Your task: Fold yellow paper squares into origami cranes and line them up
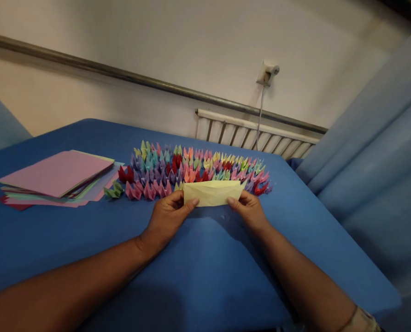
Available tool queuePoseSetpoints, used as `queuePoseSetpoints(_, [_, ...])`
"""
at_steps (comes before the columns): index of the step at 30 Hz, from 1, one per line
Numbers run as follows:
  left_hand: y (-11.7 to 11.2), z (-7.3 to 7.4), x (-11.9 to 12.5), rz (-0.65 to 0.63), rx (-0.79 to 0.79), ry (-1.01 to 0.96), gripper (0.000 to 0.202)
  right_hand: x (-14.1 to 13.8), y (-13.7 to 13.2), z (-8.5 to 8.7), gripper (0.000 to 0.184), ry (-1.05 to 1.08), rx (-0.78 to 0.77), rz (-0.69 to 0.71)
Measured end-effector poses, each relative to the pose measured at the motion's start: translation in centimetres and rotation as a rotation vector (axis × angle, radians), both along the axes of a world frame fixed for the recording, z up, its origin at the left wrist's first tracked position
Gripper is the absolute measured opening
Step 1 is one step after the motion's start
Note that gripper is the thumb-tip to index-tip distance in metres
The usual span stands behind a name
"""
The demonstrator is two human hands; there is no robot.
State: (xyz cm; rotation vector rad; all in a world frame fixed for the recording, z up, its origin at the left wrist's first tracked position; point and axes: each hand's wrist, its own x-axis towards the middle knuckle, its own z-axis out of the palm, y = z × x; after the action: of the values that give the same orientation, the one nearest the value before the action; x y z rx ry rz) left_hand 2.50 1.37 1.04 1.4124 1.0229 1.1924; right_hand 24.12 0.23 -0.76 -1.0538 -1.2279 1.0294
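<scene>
Yellow paper [212,193], between left hand [166,216] and right hand [253,213], ends pinched

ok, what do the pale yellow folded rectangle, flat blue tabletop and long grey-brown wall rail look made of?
Pale yellow folded rectangle: likely matte paper; thin, crease lines show. Flat blue tabletop: smooth, dull; could be cloth or vinyl, can't tell. Long grey-brown wall rail: probably metal, from the streaky sheen along it.
</scene>
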Motion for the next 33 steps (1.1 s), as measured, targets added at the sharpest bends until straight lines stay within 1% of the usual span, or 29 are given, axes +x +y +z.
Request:
queuePoseSetpoints(1, [0.1,-0.1,0.0,0.002,0.011,0.002,0.032,0.0,0.0,0.0,0.034,-0.029,-0.010,-0.010])
queuePoseSetpoints(4, [0.2,-0.1,0.0,-0.019,0.020,-0.015,0.035,0.2,0.0,-0.1,0.033,-0.080,-0.015,-0.014])
queuePoseSetpoints(8, [0.3,0.1,0.0,0.011,0.015,0.029,0.029,0.3,0.1,-0.2,0.029,0.003,-0.012,0.022])
queuePoseSetpoints(11, [0.4,0.1,0.0,0.023,0.015,0.047,0.026,0.4,0.2,-0.2,0.020,-0.038,0.065,0.017])
queuePoseSetpoints(13, [0.3,0.1,0.0,0.011,0.005,0.039,0.025,0.4,0.2,-0.2,0.017,-0.092,0.110,0.033])
queuePoseSetpoints(15, [0.2,0.1,0.0,-0.012,-0.007,0.026,0.026,0.2,0.0,-0.4,0.020,-0.094,0.073,0.072])
queuePoseSetpoints(18, [-0.2,0.2,0.1,-0.047,-0.010,0.040,0.028,-0.2,-0.2,-1.0,0.033,-0.041,-0.047,0.121])
queuePoseSetpoints(20, [-0.6,0.2,0.1,-0.059,0.017,0.075,0.027,-0.6,-0.3,-1.4,0.037,-0.017,-0.079,0.140])
queuePoseSetpoints(22, [-0.8,0.2,0.1,-0.066,0.065,0.126,0.025,-0.8,-0.4,-1.7,0.036,-0.008,-0.082,0.155])
queuePoseSetpoints(27, [-1.0,0.0,-0.2,-0.084,0.196,0.261,0.021,-0.8,-0.3,-1.4,0.037,-0.056,-0.066,0.191])
queuePoseSetpoints(31, [-0.9,0.0,-0.3,-0.062,0.273,0.304,0.021,-0.2,-0.1,-1.1,0.030,-0.153,0.006,0.174])
queuePoseSetpoints(33, [-0.9,0.1,-0.3,-0.082,0.301,0.309,0.020,-0.2,-0.1,-1.1,0.026,-0.165,0.027,0.172])
